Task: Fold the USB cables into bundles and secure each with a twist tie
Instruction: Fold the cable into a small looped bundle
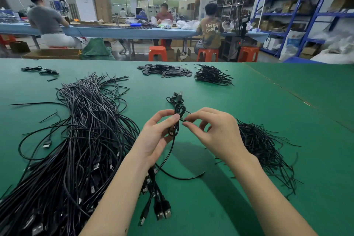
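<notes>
A folded black USB cable bundle (177, 115) stands upright between my hands above the green table (249, 105). My left hand (159, 132) grips the bundle at its middle with thumb and fingers. My right hand (212, 128) pinches a black twist tie (184, 120) wrapped round the bundle's waist. One loose end of the cable (182, 178) trails down onto the table. A large heap of loose USB cables (76, 140) lies to the left. A pile of black twist ties (262, 145) lies to the right, just behind my right hand.
Far on the table lie a heap of small black sleeves (166, 71), a pile of tied bundles (210, 75) and a few stray pieces (41, 71). Beyond the table's far edge, people sit on orange stools at a blue bench. Blue shelving stands at the right.
</notes>
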A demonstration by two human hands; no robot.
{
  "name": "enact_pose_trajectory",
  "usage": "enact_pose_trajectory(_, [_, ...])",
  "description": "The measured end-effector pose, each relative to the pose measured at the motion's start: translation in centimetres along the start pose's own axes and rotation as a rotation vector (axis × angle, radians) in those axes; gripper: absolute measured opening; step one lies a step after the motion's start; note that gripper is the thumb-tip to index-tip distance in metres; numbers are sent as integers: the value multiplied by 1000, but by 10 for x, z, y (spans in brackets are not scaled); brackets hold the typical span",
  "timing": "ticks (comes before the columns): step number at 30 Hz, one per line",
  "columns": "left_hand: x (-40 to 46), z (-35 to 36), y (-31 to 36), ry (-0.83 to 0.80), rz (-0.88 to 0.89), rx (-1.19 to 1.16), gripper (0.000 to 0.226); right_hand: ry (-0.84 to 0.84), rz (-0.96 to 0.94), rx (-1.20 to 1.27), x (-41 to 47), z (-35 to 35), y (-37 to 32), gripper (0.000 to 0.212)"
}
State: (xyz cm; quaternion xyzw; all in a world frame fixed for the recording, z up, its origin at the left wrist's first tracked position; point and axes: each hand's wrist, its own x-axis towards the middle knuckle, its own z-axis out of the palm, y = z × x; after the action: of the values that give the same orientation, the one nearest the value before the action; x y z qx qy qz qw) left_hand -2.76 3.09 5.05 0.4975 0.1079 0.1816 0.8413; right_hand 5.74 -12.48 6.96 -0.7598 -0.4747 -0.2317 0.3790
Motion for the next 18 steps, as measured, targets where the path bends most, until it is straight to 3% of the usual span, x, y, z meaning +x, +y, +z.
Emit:
enact_pose_trajectory(5, [-1,0,-2,-21,1,27,20,6,-45,-31,-1,-1,2,12])
enact_pose_trajectory(8, [-2,1,-4,1,36,52,20,33,124,87,-3,9,1,12])
enact_pose_trajectory(10, [-1,4,-5,16,79,55,19,-5,471,448,-1,14,-4,14])
enact_pose_trajectory(13, [-1,9,-6,4,160,59,18,-262,1229,1437,5,13,-10,10])
enact_pose_trajectory(14, [-1,10,-6,-4,181,53,18,-294,1331,1608,5,13,-11,10])
enact_pose_trajectory(16, [0,10,-5,-1,178,29,20,-329,1298,1602,6,14,-12,9])
enact_pose_trajectory(18, [2,8,-6,23,123,-23,24,-280,1138,1284,7,13,-13,12])
